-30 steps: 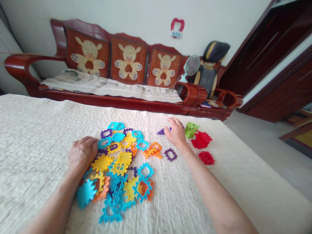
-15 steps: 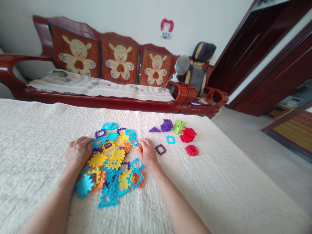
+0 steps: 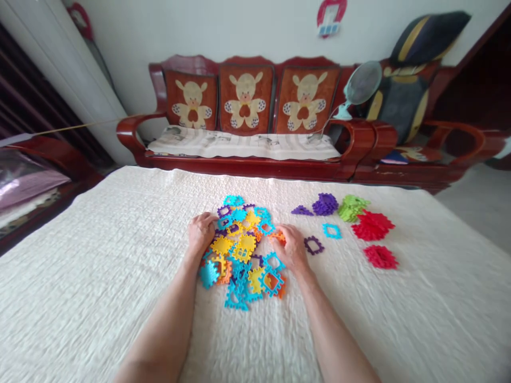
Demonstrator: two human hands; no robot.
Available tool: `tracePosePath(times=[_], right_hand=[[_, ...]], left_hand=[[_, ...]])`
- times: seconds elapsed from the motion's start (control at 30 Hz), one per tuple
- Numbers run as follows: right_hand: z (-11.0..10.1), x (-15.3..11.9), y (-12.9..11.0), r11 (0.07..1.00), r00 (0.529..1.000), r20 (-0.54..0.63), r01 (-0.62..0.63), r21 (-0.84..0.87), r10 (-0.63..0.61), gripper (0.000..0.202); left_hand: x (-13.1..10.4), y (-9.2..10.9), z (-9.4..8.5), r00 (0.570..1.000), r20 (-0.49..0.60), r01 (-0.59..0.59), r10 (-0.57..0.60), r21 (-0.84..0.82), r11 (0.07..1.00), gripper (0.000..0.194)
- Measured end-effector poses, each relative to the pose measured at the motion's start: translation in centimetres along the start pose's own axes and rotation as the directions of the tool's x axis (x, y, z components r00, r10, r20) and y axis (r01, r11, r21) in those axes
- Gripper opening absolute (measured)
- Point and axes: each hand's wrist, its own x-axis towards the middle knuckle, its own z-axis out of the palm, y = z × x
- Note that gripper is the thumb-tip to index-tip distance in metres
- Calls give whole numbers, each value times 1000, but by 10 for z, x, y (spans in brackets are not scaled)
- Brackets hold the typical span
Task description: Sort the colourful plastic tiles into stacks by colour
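A loose pile of interlocking plastic tiles in blue, yellow, orange and purple lies on the cloth between my hands. At the pile's left edge rests my left hand, its fingers loosely bent against the outer tiles and no piece visible in them. My right hand is on the right side, fingers closed around an orange tile; the fingertips are partly hidden. Close to that hand lie a purple square frame tile and a blue square frame tile, both flat and apart from the pile.
Right of the pile stand stacks of purple tiles, green tiles and red tiles, with a second red stack nearer. Purple triangular tiles lie beside them. Beyond the cloth-covered table are a wooden sofa and a fan.
The view has swung left, so everything sits further right in the picture. Both hands stay at the sides of the pile; the orange tile at my right fingers shows more. The stacks look unchanged.
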Motion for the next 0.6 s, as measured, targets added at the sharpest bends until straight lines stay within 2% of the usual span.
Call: tracePosePath(times=[0.13, 0.27, 0.4, 0.6], right_hand=[[-7, -2, -6, 995, 998, 50, -30, 97, 25, 22], [-12, -3, -9, 968, 990, -11, -133, 211, 138, 25], [-13, -2, -9, 962, 985, -25, -160, 220, 170, 26], [-14, 1, -13, 963, 985, 58, -172, 209, 164, 25]], left_hand=[[2, -3, 2, 1000, 12, -10, 12, -105, 994, 33], [5, -3, 5, 1000, -20, 1, -5, -169, 986, 33], [3, 3, 4, 998, -46, 27, -35, -162, 986, 39], [1, 17, -3, 992, 127, 16, -2, -111, 994, 45]])
